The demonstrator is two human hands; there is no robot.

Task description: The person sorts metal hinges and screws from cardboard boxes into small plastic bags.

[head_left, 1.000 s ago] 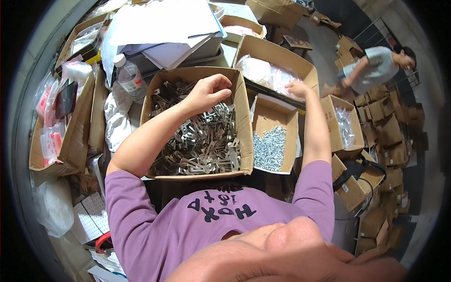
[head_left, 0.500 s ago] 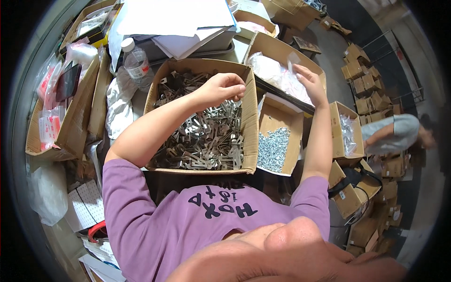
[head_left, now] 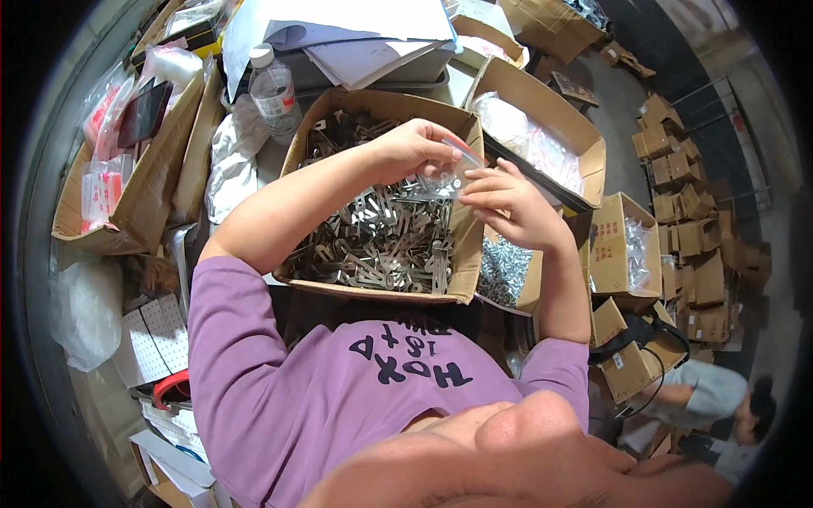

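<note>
A small clear plastic bag (head_left: 456,173), with a red strip near its top, was held above the right part of an open carton (head_left: 466,262) filled with flat metal pieces (head_left: 381,241). By the left hand (head_left: 411,152) the bag was pinched at its upper edge, between the thumb and the bent fingers. The right hand (head_left: 518,207) was placed just beside the bag, at its right side, with the fingers stretched toward it and slightly parted; whether the bag was also gripped by these fingertips could not be told. Several pale spots were seen in the bag or on it, but they were too small to be recognised.

Under the right forearm, small silvery screws (head_left: 501,269) were gathered in a shallow box (head_left: 532,284), which was partly covered by that arm. Beyond the right hand, more clear bags (head_left: 550,157) were contained in a long cardboard box (head_left: 546,97). To the left of the metal pieces, a clear bottle (head_left: 275,106) with a white cap was standing, and near it a white cloth (head_left: 230,161) was laid. At the lower right, another person (head_left: 707,394) was partly seen.
</note>
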